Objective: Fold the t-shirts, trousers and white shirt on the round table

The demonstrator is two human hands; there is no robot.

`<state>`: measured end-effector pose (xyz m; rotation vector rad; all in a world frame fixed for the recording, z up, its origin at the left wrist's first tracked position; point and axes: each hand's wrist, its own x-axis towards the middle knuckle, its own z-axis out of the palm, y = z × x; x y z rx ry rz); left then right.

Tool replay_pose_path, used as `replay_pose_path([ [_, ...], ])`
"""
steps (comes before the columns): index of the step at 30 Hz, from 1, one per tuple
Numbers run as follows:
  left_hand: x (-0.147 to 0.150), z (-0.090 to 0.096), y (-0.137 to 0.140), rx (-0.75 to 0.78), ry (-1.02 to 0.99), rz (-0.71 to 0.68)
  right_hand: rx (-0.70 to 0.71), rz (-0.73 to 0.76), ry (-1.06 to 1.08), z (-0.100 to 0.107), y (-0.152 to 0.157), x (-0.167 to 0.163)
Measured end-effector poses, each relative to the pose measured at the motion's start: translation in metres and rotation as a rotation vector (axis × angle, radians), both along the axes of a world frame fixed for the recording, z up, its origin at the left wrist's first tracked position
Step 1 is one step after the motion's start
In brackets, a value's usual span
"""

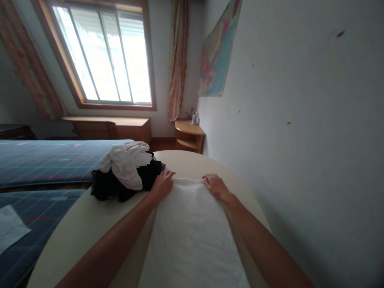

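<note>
A white cloth [195,228] lies spread lengthwise on the round cream table [81,232], its near end running out of the bottom of the view. Whether it is a garment, I cannot tell. At its far left corner, my left hand [163,185] is closed on the edge, fingertips pointing inward. My right hand [215,185] grips the far right corner in the same way. The far edge runs nearly straight between both hands, with slight wrinkles below. Just left of my left hand sits a heap of black clothes [112,186] with a crumpled white garment [127,164] on top.
Blue plaid mattresses [60,160] lie left of the table, a white sheet-like piece [12,228] on the nearer one. A bare wall [300,140] stands close on the right. Behind are a wooden corner shelf [189,127] and a low desk [132,121] under the window.
</note>
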<state>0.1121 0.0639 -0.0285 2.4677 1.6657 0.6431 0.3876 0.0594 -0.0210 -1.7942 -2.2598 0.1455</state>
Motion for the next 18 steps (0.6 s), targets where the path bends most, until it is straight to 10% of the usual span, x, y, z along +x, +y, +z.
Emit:
replay_pose_path([
  [18, 0.011, -0.025, -0.066, 0.019, 0.110, -0.052, -0.119, 0.036, 0.025, -0.015, -0.055, -0.014],
])
